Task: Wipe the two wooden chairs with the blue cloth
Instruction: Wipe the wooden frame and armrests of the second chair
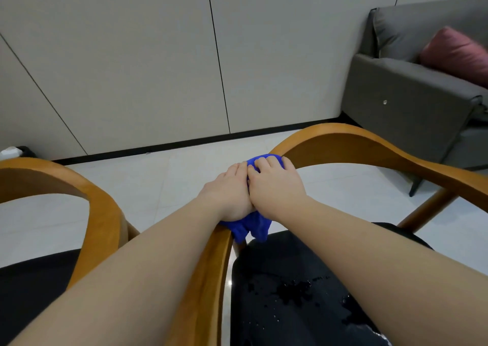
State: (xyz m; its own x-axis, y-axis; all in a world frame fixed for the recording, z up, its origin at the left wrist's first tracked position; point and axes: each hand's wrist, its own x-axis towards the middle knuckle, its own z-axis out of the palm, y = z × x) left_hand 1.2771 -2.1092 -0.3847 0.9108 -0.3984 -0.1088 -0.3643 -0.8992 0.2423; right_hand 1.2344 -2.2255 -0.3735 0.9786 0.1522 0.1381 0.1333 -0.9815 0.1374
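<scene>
Two wooden chairs with curved backrest rails and black seats stand side by side. The right chair (351, 144) has water drops on its seat (290, 292). The left chair (97, 208) sits at the lower left. A blue cloth (250, 228) is wrapped over the left arm rail of the right chair. My left hand (228, 195) and my right hand (276, 187) lie next to each other on the cloth, fingers curled around it and the rail. Most of the cloth is hidden under my hands.
A grey sofa (412, 99) with a pink cushion (456, 52) stands at the right behind the right chair. A pale panelled wall (158, 55) with a black skirting runs across the back. Light tiled floor (158, 176) shows between the chairs.
</scene>
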